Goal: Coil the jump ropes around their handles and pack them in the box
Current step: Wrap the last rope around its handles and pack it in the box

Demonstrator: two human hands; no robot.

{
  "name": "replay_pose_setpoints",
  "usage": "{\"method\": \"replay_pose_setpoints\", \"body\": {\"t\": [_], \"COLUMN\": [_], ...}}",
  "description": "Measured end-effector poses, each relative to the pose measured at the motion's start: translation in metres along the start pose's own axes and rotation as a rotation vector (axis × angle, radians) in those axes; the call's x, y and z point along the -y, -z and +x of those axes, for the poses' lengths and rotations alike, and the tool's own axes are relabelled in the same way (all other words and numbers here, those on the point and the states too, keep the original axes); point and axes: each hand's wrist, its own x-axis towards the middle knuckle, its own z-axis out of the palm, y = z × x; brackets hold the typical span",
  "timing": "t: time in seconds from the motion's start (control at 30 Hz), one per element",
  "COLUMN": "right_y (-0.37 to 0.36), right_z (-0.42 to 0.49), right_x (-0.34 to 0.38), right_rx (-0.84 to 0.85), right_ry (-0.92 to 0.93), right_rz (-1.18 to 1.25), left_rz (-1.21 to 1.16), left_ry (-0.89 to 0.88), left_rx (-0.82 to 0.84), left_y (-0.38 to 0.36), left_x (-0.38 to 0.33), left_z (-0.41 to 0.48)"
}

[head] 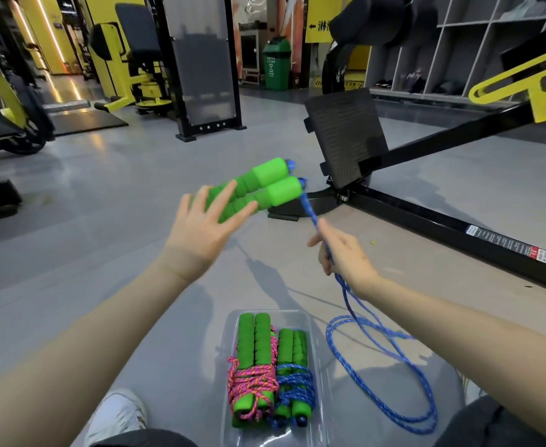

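Observation:
Two green foam handles (pixel 265 185) lie side by side in the air against the straight, spread fingers of my left hand (pixel 200 227). A blue rope (pixel 378 346) runs from their blue end caps down through my right hand (pixel 342 253), which pinches it just below the handles. The rest of the rope hangs in loose loops on the floor to the right. A clear plastic box (pixel 317 356) sits on the floor between my knees. It holds a handle pair wrapped in pink rope (pixel 252 382) and a handle pair wrapped in blue rope (pixel 294 382).
A black gym machine with a footplate (pixel 342 137) and a floor rail (pixel 458 227) stands just beyond the hands on the right. My white shoe (pixel 116 414) is at the lower left. Grey floor spreads to the left of the box.

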Motion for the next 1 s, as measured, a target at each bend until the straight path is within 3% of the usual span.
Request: {"method": "replay_pose_setpoints", "body": {"t": [0.07, 0.13, 0.2, 0.27, 0.37, 0.5, 0.57, 0.63, 0.7, 0.8, 0.83, 0.9, 1.0], "right_y": [0.014, 0.030, 0.041, 0.043, 0.027, 0.015, 0.020, 0.024, 0.029, 0.030, 0.030, 0.030, 0.020], "right_z": [0.002, 0.011, 0.022, 0.031, 0.046, 0.074, 0.080, 0.080, 0.080, 0.071, 0.065, 0.055, 0.047], "right_x": [-0.005, -0.010, -0.011, -0.006, 0.023, 0.083, 0.112, 0.118, 0.101, 0.050, 0.039, 0.028, 0.028], "right_rx": [0.255, 0.404, 0.359, 0.203, 0.027, -0.308, -0.328, -0.262, -0.098, 0.278, 0.341, 0.405, 0.447], "right_ry": [-0.079, -0.163, -0.162, -0.123, -0.092, 0.196, 0.301, 0.364, 0.332, -0.081, -0.198, -0.258, -0.213], "right_rz": [-0.230, -0.661, -1.188, -1.408, -1.144, -0.876, -0.686, -0.660, -0.890, -1.409, -1.450, -1.223, -0.647], "left_rz": [0.098, 0.175, 0.221, 0.239, 0.272, 0.293, 0.287, 0.275, 0.282, 0.276, 0.265, 0.227, 0.139], "left_ry": [0.023, -0.024, -0.109, -0.122, 0.008, 0.142, 0.164, 0.195, 0.223, 0.159, 0.114, 0.013, -0.100], "left_rx": [0.058, 0.091, 0.118, 0.155, 0.154, 0.100, 0.078, 0.064, 0.043, 0.029, 0.018, -0.003, -0.014], "left_y": [0.002, 0.006, 0.009, 0.012, 0.015, 0.023, 0.024, 0.024, 0.027, 0.030, 0.028, 0.020, 0.012], "left_x": [0.027, 0.046, 0.057, 0.065, 0.082, 0.101, 0.103, 0.103, 0.104, 0.097, 0.091, 0.074, 0.043], "left_z": [-0.019, -0.040, -0.059, -0.074, -0.087, -0.091, -0.094, -0.096, -0.095, -0.083, -0.075, -0.059, -0.033]}}
